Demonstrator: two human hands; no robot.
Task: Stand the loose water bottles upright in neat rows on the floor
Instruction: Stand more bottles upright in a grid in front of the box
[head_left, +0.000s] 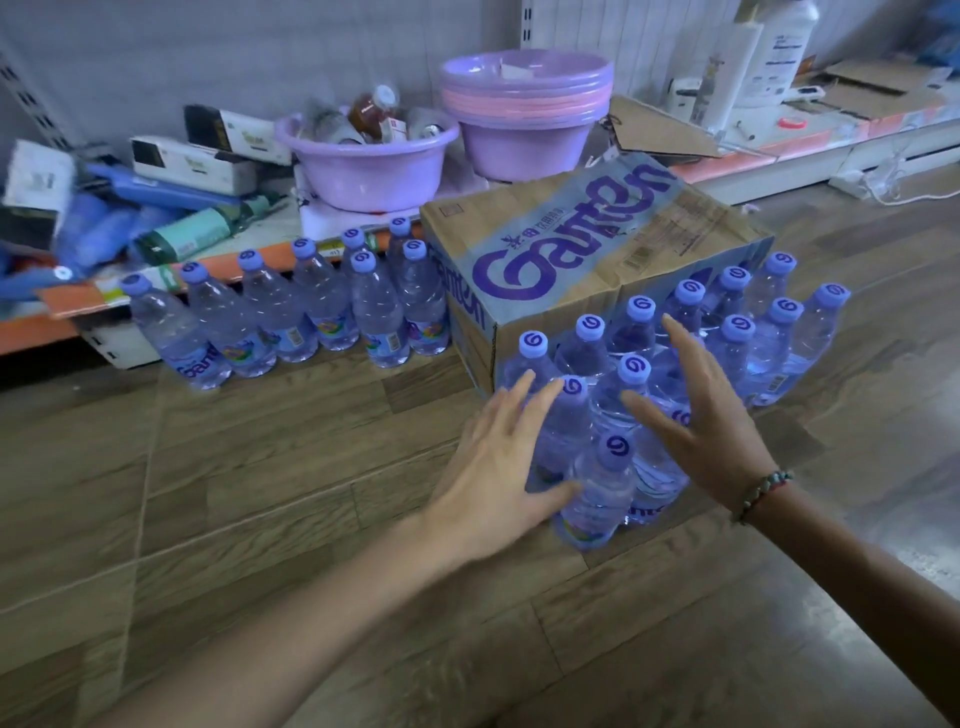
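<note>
Several clear water bottles with purple caps stand upright in a tight cluster (631, 384) on the wooden floor, in front of a Ganten cardboard box (571, 244). My left hand (498, 467) is spread with straight fingers against the left side of the cluster, thumb touching the nearest bottle (602, 493). My right hand (701, 415), fingers straight and spread, lies over the cluster's right side, covering some bottles. A second group of upright bottles (291, 306) lines the foot of the shelf at the left.
A low shelf (67, 317) at the back carries purple basins (371, 166), a stack of basins (524, 109), boxes and blue packages. Flattened cardboard (660, 130) and white containers sit at the back right. Bare wooden floor (260, 493) lies at the left and in front.
</note>
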